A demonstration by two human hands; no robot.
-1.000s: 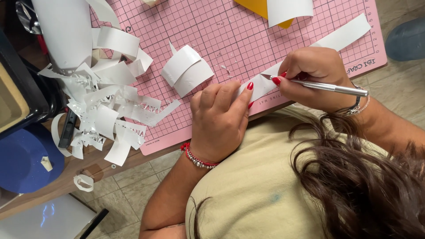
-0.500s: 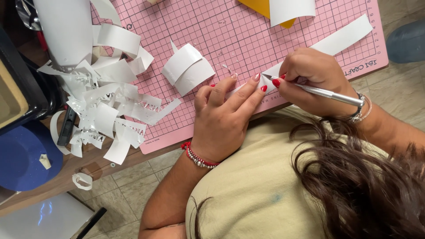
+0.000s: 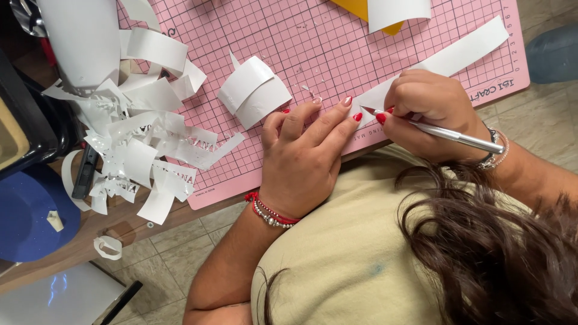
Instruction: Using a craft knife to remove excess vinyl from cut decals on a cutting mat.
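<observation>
the pink cutting mat (image 3: 337,36) lies open at its middle, while a curled paper piece (image 3: 256,90) and a heap of paper scraps (image 3: 138,138) crowd its left side.

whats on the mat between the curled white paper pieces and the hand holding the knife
In the head view, the left hand lies between them: its fingers press on the pink cutting mat, between the curled white paper pieces and the right hand gripping the craft knife.

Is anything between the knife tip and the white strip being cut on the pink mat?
Nothing visible. The right hand holds the craft knife with its tip on the white paper strip. The left hand presses the strip just beside the tip, fingertips close but not across it.
</observation>
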